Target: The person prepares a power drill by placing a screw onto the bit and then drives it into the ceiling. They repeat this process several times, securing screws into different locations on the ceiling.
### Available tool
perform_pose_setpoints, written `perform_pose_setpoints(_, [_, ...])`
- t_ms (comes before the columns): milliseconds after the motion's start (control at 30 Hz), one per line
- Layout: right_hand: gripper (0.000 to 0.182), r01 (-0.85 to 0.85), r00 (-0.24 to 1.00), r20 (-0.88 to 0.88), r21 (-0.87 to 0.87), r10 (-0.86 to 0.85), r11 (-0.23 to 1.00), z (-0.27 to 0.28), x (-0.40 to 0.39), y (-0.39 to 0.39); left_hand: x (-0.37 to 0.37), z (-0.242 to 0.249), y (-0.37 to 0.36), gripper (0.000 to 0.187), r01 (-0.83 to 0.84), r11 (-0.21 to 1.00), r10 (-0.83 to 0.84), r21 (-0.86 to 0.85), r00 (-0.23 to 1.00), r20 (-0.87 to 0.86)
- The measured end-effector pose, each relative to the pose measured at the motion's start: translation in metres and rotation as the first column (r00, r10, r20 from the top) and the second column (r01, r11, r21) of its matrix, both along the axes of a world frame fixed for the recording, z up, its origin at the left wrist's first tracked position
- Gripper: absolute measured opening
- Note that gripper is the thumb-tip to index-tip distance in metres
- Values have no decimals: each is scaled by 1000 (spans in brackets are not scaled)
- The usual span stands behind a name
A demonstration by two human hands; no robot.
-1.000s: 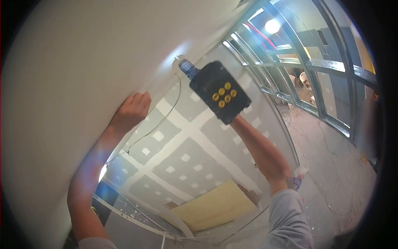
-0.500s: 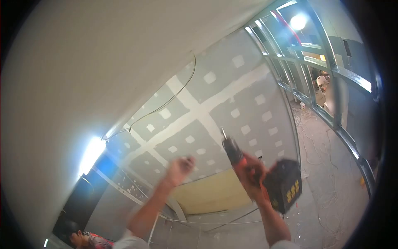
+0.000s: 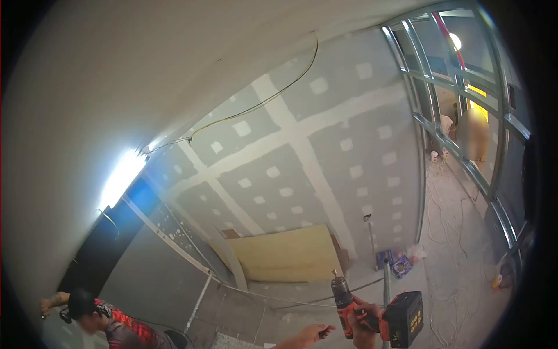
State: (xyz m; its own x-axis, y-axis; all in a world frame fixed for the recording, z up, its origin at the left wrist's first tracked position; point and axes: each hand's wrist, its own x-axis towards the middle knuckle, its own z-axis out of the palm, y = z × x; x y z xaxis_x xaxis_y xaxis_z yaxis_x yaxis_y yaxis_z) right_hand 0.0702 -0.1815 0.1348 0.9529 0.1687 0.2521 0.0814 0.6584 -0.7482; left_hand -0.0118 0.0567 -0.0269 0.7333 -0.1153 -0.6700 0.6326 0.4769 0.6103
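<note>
My right hand (image 3: 365, 327) is wrapped round the grip of a red and black cordless drill (image 3: 344, 305). Its chuck points upward, and the large black battery (image 3: 405, 320) sticks out to the right. My left hand (image 3: 314, 335) is just left of the drill, apart from it, with its fingers curled together. Something small and dark shows at those fingertips, too small to name. Both hands are low in the head view, in front of the floor.
A co-worker in a cap and red-patterned shirt (image 3: 125, 326) is at lower left. A lit tube lamp (image 3: 123, 179) and a loose cable (image 3: 273, 100) hang near the ceiling. A yellowish board (image 3: 290, 256) leans against the patched plasterboard wall (image 3: 325, 134). Metal studs (image 3: 427, 123) stand right; cords cross the floor.
Both hands have dropped toward the bottom of the view, the drill with them. My left hand has come closer to the drill. More of the co-worker shows at lower left.
</note>
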Motion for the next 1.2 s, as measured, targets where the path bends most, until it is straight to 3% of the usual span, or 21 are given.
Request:
perform_pose_setpoints(100, [17,-58,998,-28,-4,58,998,0,-10,9,-5,-8,18,34,-12,998,13,62,1000,-19])
perform_pose_setpoints(200, [21,-85,996,-33,-25,85,996,-11,-9,24,3,18,27,31,-88,986,71,143,990,122])
perform_pose_setpoints(267, [26,-90,996,-10,-9,90,996,-15,-10,34,14,31,40,26,-120,910,62,396,986,157])
perform_pose_setpoints(367, [25,-95,995,-23,-55,94,994,-11,-14,43,26,55,55,19,-115,932,61,343,985,164])
perform_pose_setpoints(433, [14,39,999,41,-157,-33,987,-4,-19,51,24,58,66,18,-112,936,44,334,978,204])
perform_pose_setpoints(533, [21,12,992,125,-59,-5,998,-4,-8,65,25,59,79,19,-100,930,6,354,966,258])
perform_pose_setpoints(700, [23,-1,995,104,-80,9,997,17,-9,70,24,95,74,22,-114,922,21,370,969,247])
perform_pose_setpoints(800, [24,-6,996,84,-52,10,999,16,-10,78,18,93,82,21,-132,949,62,288,968,242])
perform_pose_setpoints(867, [24,-17,992,123,-29,20,999,18,-8,82,20,80,100,19,-152,984,125,90,959,256])
perform_pose_setpoints(900, [24,-16,992,121,-31,19,999,21,-8,84,22,81,104,19,-151,985,124,88,959,255])
perform_pose_setpoints(967, [25,-43,989,142,-23,46,999,29,-8,87,32,82,113,18,-261,930,314,-259,929,194])
perform_pose_setpoints(1067, [25,-73,987,147,2,72,997,36,-6,96,56,104,124,18,-217,896,333,-389,906,260])
perform_pose_setpoints(1133, [25,-72,989,128,-23,74,997,46,-4,97,77,123,128,18,-263,912,373,-315,851,370])
perform_pose_setpoints(1200, [24,-45,978,203,-53,55,998,46,2,100,91,182,117,18,-314,928,373,-201,795,479])
